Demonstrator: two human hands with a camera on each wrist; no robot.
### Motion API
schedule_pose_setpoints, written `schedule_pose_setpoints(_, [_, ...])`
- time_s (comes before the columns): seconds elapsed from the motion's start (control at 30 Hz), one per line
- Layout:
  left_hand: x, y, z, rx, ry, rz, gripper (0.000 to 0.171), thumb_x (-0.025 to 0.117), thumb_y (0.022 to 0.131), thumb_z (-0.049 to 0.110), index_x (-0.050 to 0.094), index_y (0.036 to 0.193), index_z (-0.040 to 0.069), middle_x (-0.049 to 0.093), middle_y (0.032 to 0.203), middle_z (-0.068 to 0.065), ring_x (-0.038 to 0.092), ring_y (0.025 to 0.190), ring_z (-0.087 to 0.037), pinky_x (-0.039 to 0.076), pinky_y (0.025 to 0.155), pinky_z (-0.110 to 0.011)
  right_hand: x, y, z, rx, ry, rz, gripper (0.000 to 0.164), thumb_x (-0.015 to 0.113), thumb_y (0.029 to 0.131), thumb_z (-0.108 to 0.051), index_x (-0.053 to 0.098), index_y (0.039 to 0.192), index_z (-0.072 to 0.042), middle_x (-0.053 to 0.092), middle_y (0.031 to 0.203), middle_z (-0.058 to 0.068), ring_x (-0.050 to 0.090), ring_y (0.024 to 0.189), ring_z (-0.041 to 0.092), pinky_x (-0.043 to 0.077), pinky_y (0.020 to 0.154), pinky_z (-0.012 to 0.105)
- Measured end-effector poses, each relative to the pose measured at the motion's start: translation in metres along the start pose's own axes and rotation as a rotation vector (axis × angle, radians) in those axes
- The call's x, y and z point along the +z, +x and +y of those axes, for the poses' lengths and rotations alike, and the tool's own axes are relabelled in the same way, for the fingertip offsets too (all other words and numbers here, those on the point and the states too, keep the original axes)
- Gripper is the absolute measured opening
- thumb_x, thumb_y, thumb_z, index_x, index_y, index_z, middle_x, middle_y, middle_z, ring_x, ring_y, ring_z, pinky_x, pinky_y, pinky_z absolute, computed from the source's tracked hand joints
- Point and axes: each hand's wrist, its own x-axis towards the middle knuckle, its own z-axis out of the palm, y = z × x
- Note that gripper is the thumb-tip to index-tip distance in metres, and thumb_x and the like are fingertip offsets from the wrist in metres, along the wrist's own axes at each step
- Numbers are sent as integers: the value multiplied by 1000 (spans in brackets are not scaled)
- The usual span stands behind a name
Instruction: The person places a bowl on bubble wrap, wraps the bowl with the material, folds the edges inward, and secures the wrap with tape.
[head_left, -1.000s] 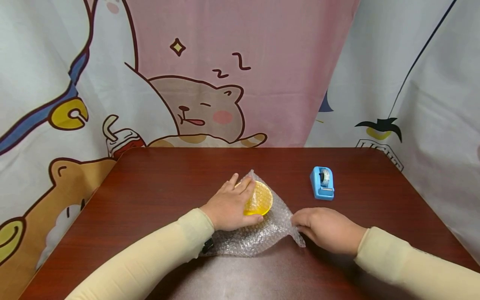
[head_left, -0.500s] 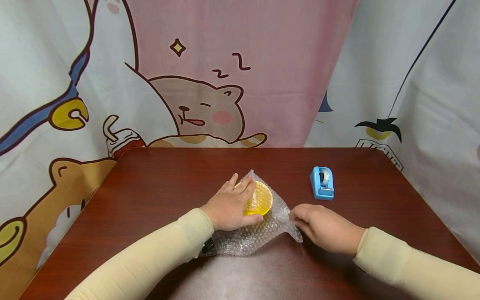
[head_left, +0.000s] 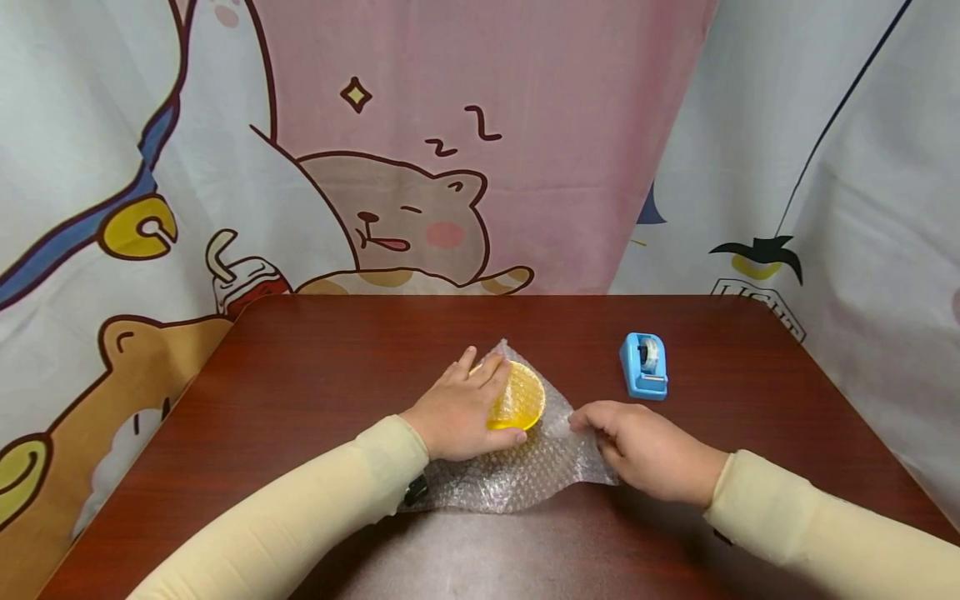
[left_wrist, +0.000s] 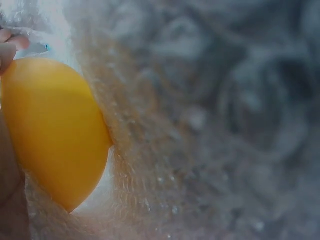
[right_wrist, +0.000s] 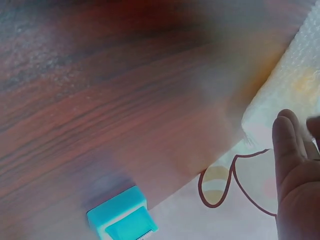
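A yellow bowl [head_left: 521,400] lies under a sheet of clear bubble wrap [head_left: 517,475] on the table. In the left wrist view the bowl's smooth rounded side [left_wrist: 55,130] shows beside the blurred wrap [left_wrist: 150,180]. My left hand [head_left: 461,417] rests flat on the wrapped bowl, fingers spread, covering its left part. At the wrap's right side is my right hand [head_left: 648,450], its fingertips at the sheet. The right wrist view shows the fingers of this hand [right_wrist: 295,170] fairly straight, with the thumb apart from them, near the wrap [right_wrist: 285,95].
A light-blue tape dispenser [head_left: 645,367] with a roll of clear tape stands behind the right hand. The dark red-brown table [head_left: 337,358] ends at a printed cartoon curtain [head_left: 570,150].
My right hand has moved a little to the left and away from me. The wrap's bunched right corner has spread out beneath it. The left hand stays in place.
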Motion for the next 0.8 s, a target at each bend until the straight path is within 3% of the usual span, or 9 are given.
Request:
schedule_pose_setpoints(0.33, [0, 0, -1, 2, 7, 2, 101, 48, 97, 76, 24, 168, 9, 21, 176, -11, 16, 161, -48, 20, 132, -54, 3, 8, -4, 3, -15, 119, 25, 69, 96, 0, 72, 116, -15, 75, 116, -4, 70, 102, 10, 63, 89, 37])
schedule_pose_setpoints(0.57, [0, -1, -1, -3, 3, -15, 102, 47, 97, 77, 22, 169, 9, 19, 177, -10, 15, 161, -48, 18, 132, -54, 9, 25, -10, -5, -5, 182, 23, 73, 96, -2, 73, 114, -16, 75, 114, -5, 70, 103, 12, 62, 92, 39])
schedule_pose_setpoints(0.8, [0, -1, 0, -11, -5, -38, 99, 48, 98, 71, 19, 169, 10, 14, 178, -10, 11, 162, -49, 17, 133, -54, 18, 41, -15, -57, -48, 242, 11, 73, 99, -12, 71, 107, -18, 73, 108, -6, 65, 101, 12, 60, 89, 39])
